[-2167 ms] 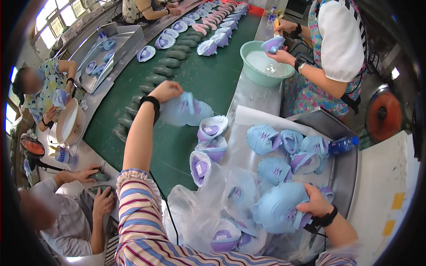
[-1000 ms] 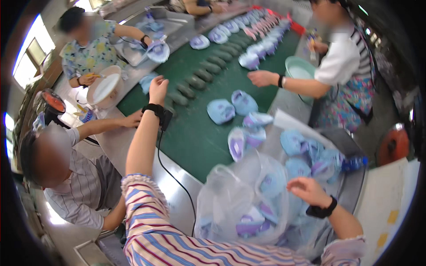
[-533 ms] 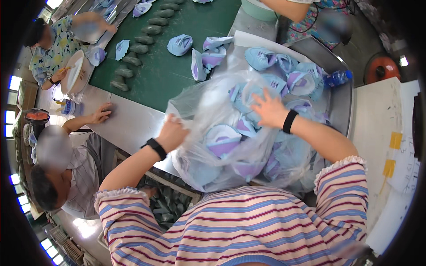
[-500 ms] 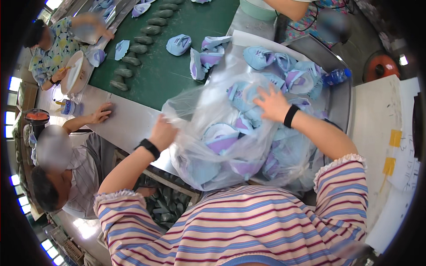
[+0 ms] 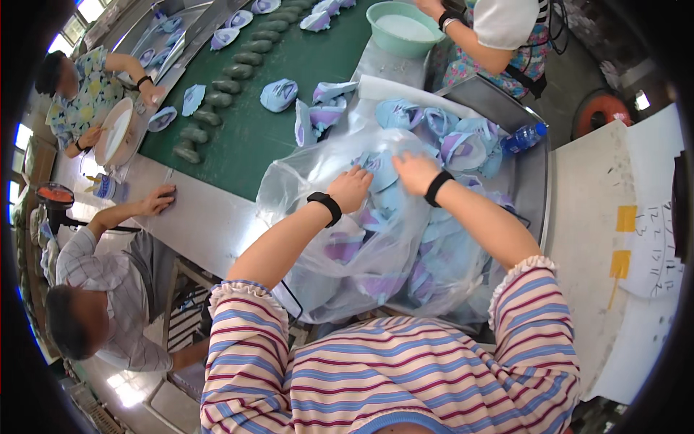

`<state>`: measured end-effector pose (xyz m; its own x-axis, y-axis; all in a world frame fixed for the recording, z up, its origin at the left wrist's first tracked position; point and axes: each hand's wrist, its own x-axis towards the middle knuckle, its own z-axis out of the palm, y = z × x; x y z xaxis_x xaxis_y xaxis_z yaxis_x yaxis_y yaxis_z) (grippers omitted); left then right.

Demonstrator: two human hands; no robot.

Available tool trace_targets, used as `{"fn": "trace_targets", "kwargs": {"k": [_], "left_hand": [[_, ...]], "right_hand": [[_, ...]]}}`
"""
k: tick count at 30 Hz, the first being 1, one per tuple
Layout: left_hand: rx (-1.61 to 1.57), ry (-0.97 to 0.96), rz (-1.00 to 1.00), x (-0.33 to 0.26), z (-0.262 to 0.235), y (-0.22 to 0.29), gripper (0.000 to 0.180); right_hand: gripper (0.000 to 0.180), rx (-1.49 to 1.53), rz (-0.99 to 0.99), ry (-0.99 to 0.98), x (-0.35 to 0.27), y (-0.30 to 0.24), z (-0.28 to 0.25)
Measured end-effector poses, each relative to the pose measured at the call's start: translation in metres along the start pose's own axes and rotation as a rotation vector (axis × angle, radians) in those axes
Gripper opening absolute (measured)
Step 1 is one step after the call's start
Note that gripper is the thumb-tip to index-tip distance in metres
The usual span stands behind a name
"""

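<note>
My left hand (image 5: 350, 189) and my right hand (image 5: 417, 173) meet over an open clear plastic bag (image 5: 289, 184). Between them is a light blue shoe upper (image 5: 379, 172), with the fingers of both hands closed on its two sides. More light blue and purple uppers fill the bag, partly veiled by the film. Just beyond my right hand, several other uppers (image 5: 466, 148) lie loose in a metal tray (image 5: 531, 189). Some fingertips are hard to make out.
On the green work surface (image 5: 249, 141) stands a row of dark shoe-shaped pieces (image 5: 225, 85), beside scattered uppers (image 5: 278, 95). A blue-capped bottle (image 5: 524, 139) lies at the tray's right. Co-workers sit at the left; another stands by a green basin (image 5: 405, 29).
My left hand has moved right, from the bag's edge to the upper beside my right hand. My right hand has shifted slightly left and its spread fingers have closed. The view has shifted a little.
</note>
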<state>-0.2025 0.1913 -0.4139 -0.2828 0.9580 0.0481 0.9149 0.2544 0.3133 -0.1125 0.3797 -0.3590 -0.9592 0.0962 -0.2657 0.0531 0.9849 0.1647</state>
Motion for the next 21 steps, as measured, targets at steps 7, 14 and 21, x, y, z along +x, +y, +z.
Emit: {"fn": "trace_targets", "kwargs": {"k": [7, 14, 21], "left_hand": [[-0.167, -0.264, 0.031, 0.085, 0.016, -0.015, 0.059], [-0.011, -0.787, 0.123, 0.108, -0.023, -0.022, 0.082], [-0.539, -0.544, 0.062, 0.068, -0.03, -0.052, 0.092]], "right_hand": [[0.059, -0.015, 0.188, -0.344, -0.031, 0.07, 0.005], [0.063, 0.421, -0.01, -0.497, -0.017, 0.044, 0.02], [0.027, 1.421, 0.241, -0.287, 0.016, 0.041, 0.051]]}}
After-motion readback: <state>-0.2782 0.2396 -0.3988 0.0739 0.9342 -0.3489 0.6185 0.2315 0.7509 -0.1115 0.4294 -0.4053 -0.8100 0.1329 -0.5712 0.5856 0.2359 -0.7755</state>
